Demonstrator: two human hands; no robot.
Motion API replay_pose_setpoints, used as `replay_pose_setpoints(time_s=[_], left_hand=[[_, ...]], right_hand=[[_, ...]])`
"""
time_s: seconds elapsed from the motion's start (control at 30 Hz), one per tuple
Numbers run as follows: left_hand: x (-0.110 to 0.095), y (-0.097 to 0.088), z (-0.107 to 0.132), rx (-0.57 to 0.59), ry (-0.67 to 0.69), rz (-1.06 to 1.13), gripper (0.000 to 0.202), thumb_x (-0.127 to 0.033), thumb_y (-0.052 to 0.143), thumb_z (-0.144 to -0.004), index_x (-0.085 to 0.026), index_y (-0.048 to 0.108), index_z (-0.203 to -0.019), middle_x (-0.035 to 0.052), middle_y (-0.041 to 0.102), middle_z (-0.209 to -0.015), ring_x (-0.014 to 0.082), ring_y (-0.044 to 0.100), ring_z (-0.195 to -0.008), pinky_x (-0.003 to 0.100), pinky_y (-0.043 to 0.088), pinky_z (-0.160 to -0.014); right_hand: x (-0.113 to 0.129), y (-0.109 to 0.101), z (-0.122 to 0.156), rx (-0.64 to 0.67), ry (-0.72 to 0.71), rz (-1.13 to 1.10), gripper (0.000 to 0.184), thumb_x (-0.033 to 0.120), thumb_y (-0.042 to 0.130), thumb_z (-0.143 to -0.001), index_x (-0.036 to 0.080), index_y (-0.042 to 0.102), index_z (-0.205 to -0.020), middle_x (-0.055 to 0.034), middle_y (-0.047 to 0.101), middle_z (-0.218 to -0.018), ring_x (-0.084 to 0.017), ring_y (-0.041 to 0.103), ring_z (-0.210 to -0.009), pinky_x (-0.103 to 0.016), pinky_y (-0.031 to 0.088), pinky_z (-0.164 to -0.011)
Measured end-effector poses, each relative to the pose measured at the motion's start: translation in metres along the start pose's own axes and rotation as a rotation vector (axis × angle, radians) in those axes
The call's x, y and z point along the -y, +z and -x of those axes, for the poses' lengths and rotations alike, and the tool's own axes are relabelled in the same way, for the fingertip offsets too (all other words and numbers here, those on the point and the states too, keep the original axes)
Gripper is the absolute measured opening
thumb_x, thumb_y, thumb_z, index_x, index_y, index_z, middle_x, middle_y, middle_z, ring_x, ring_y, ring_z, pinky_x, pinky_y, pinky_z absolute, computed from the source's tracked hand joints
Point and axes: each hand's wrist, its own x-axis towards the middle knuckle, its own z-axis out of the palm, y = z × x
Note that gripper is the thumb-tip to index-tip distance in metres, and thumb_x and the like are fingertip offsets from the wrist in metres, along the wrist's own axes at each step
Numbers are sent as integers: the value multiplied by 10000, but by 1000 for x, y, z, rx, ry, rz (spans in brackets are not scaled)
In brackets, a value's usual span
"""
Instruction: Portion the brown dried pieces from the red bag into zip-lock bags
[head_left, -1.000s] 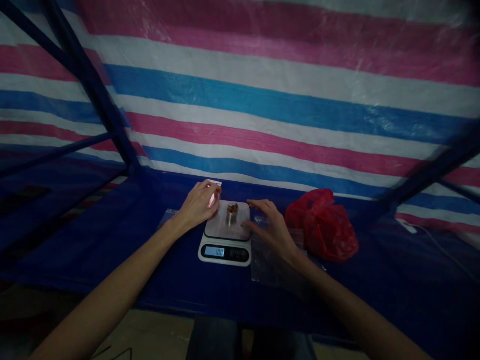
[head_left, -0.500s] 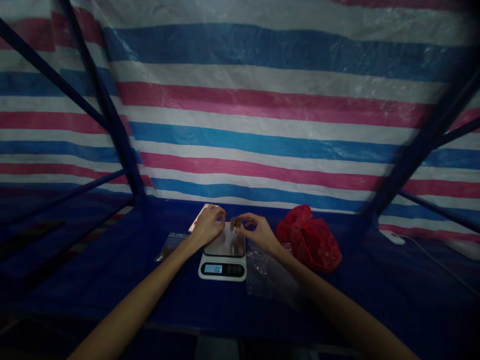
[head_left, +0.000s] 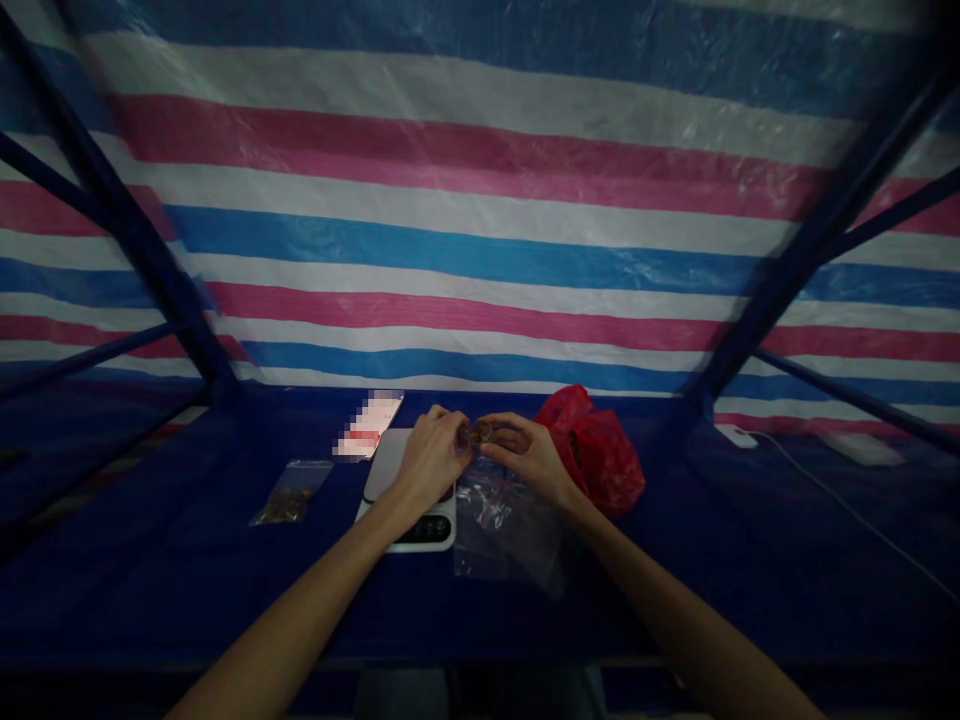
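My left hand (head_left: 433,455) and my right hand (head_left: 531,455) meet just right of a white digital kitchen scale (head_left: 384,468). Between their fingertips is a small clear bag with brown bits (head_left: 481,432); its exact shape is hard to make out in the dim light. Both hands are closed on it, thumbs and fingers pinching. My left wrist crosses over the scale and hides its display. Under the hands lie flat clear plastic bags (head_left: 510,540). Behind my right hand sits a crumpled red plastic bag (head_left: 611,462) with its mouth partly open.
On the left lies a clear zip bag (head_left: 289,495) holding brown bits. A pale, partly blurred-out flat item (head_left: 373,422) rests behind the scale. Blue metal posts (head_left: 154,265) flank the blue tabletop (head_left: 217,590). A white plug with a cable (head_left: 736,435) lies at right.
Both hands have moved off the scale to the right with the small bag. My left hand has joined the right on it. The view has shifted right.
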Motion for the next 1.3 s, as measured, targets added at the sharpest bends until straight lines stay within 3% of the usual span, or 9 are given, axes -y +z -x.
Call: replay_pose_setpoints(time_s=[0.33, 0.53, 0.63, 0.73, 0.8, 0.97, 1.03, 1.17, 1.3], left_hand=[[-3, 4, 4, -11, -55, 13, 218, -169, 687, -771, -176, 669, -988, 97, 632, -981, 281, 581, -981, 430, 493, -845], [-8, 7, 5, -43, -121, 182, 249, -94, 654, -713, -166, 681, -950, 91, 623, -984, 254, 593, -958, 405, 519, -846], [-7, 2, 3, -112, -131, 281, 228, -152, 676, -746, -187, 675, -972, 70, 638, -979, 236, 610, -943, 394, 511, -864], [-2, -8, 0, -200, -156, 538, 135, -241, 687, -807, -198, 641, -926, 36, 668, -931, 200, 638, -923, 355, 500, -894], [1, -16, -2, -199, -203, 831, 228, -303, 693, -837, -207, 600, -1021, 22, 684, -925, 181, 662, -903, 321, 512, -859], [0, -26, -1, 23, -307, 1357, 404, -316, 745, -833, -217, 501, -1140, 85, 752, -1045, 213, 712, -1002, 333, 551, -859], [-3, -26, 2, 99, -363, 1430, 389, -311, 784, -805, -202, 520, -1069, 127, 753, -1106, 236, 724, -1019, 354, 566, -864], [-6, -17, 8, 181, -456, 1481, 333, -315, 840, -745, -165, 607, -929, 138, 774, -1016, 248, 747, -960, 363, 590, -845], [-4, -7, 13, 167, -500, 1468, 289, -306, 871, -694, -141, 682, -835, 102, 772, -918, 187, 737, -800, 303, 596, -750]], right_hand=[[4, 6, 3, -43, -240, 319, 338, 278, 801, -808, 228, 664, -1113, -48, 642, -1057, -185, 623, -927, -290, 503, -706], [21, 16, 7, 53, -342, 461, 435, 233, 646, -936, 312, 611, -1362, -67, 560, -1141, -200, 571, -1044, -344, 512, -842], [26, 13, 7, -74, -365, 455, 376, 288, 653, -936, 297, 640, -1312, -69, 567, -1146, -216, 564, -1067, -366, 501, -887], [21, 4, 2, -318, -272, 350, 306, 368, 595, -967, 262, 626, -1253, -56, 598, -1060, -196, 586, -934, -339, 503, -804], [9, -4, -3, -400, -154, 249, 296, 432, 523, -992, 246, 612, -1204, -25, 603, -896, -176, 582, -785, -310, 489, -696], [-25, -15, -16, -462, 112, -53, 407, 604, 656, -842, 222, 542, -926, 22, 619, -698, -148, 591, -594, -254, 430, -538], [-30, -16, -18, -448, 132, -84, 470, 617, 705, -787, 227, 506, -958, 7, 671, -740, -157, 627, -601, -251, 436, -531], [-28, -15, -16, -285, 16, 187, 396, 542, 564, -929, 239, 532, -1182, 7, 673, -781, -169, 651, -660, -280, 479, -603], [-32, -14, -15, -121, -61, 618, 195, 396, 552, -977, 221, 628, -1017, -20, 698, -827, -187, 660, -751, -302, 478, -712]])
